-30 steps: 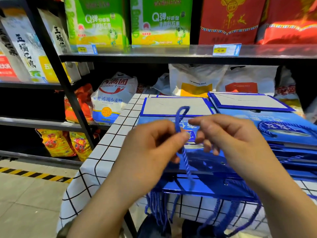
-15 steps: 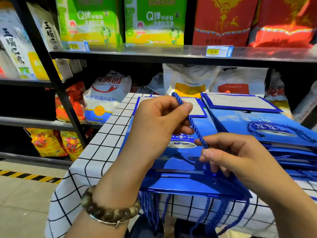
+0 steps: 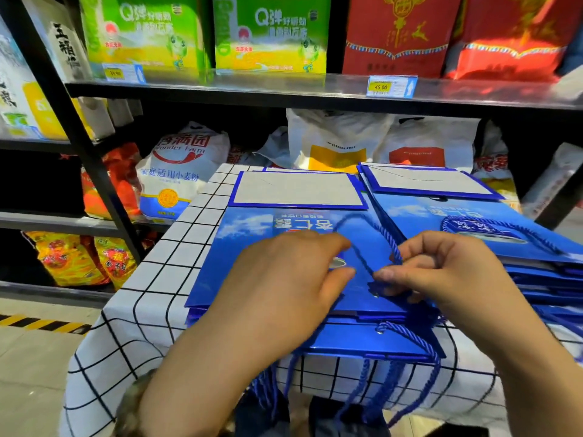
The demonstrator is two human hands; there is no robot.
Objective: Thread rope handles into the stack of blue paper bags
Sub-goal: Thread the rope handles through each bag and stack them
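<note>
Blue rope (image 3: 383, 234) arcs in a loose loop above the top bag (image 3: 252, 263) of the near stack. The stack lies flat on the checked cloth (image 3: 164, 279) of the table, mouth end toward the person. The right hand (image 3: 441, 279) pinches the rope between thumb and curled fingers just above the eyelet (image 3: 376, 294) by the bag's near edge, likely so the strand feeds straight at the hole. The left hand (image 3: 284, 279) lies on the bag with fingers fairly straight, thumb and forefinger apart, holding nothing (it is blurred, so how firmly it presses cannot be told). Its position suggests it is there to stop the glossy paper from sliding. Just beside it on the right, a second stack (image 3: 473, 212) has a rope handle lying on its top bag, so it is apparently the finished pile. More blue cords (image 3: 372, 386) hang below the table's front edge, under the near stack.
</note>
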